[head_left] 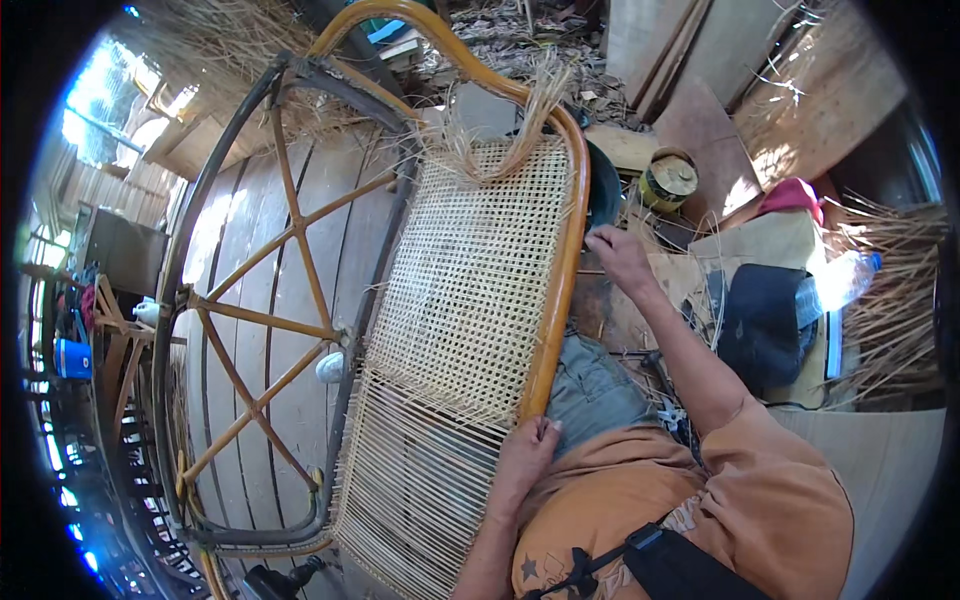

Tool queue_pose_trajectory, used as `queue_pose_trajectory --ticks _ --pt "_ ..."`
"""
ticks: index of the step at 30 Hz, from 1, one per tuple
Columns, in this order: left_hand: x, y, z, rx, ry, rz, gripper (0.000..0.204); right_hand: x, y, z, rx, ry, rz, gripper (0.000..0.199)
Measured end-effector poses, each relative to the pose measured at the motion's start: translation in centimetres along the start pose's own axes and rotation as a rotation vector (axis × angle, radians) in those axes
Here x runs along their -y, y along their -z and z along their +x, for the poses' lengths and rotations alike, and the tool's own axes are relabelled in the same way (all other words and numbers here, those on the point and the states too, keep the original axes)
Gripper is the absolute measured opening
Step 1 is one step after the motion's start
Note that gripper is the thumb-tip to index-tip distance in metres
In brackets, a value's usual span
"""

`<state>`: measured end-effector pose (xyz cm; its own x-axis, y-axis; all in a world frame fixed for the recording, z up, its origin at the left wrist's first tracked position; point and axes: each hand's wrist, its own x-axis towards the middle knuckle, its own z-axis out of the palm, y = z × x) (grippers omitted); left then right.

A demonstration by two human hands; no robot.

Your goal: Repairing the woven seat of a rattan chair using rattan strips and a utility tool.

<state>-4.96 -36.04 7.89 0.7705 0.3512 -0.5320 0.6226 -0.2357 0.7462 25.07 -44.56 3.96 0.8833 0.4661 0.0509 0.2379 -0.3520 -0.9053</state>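
A rattan chair frame (565, 330) lies in front of me, its seat panel partly filled with open-hole woven cane (470, 260). Toward me, the panel carries only parallel cane strands (415, 480). My left hand (527, 457) is curled at the frame's right edge, beside the end of the woven part; what its fingers grip is hidden. My right hand (620, 258) is closed just outside the frame, farther up, its fingers pressed together on something too small to make out. A bundle of loose cane strands (520, 130) hangs over the far end of the weave.
Dark poles and crossed rattan braces (298, 228) extend left over the plank floor (330, 170). To the right are a round tin (668, 180), a black bag (760, 325), a plastic bottle (840, 285) and piled cane strips (890, 310). Wooden boards lean at the back right.
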Motion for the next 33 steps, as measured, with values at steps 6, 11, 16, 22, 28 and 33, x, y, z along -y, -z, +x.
queue_pose_trajectory --ticks 6,11,16,22,28,33 --pt "-0.2 1.3 0.0 0.112 0.112 -0.245 0.027 2.3 -4.0 8.4 0.014 0.269 -0.36 0.017" --pt "0.4 1.7 0.3 0.181 0.182 -0.348 0.025 0.2 -5.2 14.4 -0.194 0.367 -0.793 0.013" --pt "-0.2 2.2 0.4 0.188 0.191 -0.263 0.029 -0.2 -5.7 16.9 -0.221 0.377 -1.041 0.011" --pt "-0.2 2.1 0.6 0.195 0.2 -0.25 0.028 0.3 -5.6 17.1 -0.127 0.508 -1.079 0.01" --pt "-1.0 2.4 0.9 0.205 0.219 -0.214 0.028 2.6 -2.7 12.2 0.104 0.202 -0.925 0.013" --pt "-5.2 3.6 3.0 0.173 0.016 -0.066 0.038 0.7 0.8 8.2 0.358 0.165 -0.718 0.02"
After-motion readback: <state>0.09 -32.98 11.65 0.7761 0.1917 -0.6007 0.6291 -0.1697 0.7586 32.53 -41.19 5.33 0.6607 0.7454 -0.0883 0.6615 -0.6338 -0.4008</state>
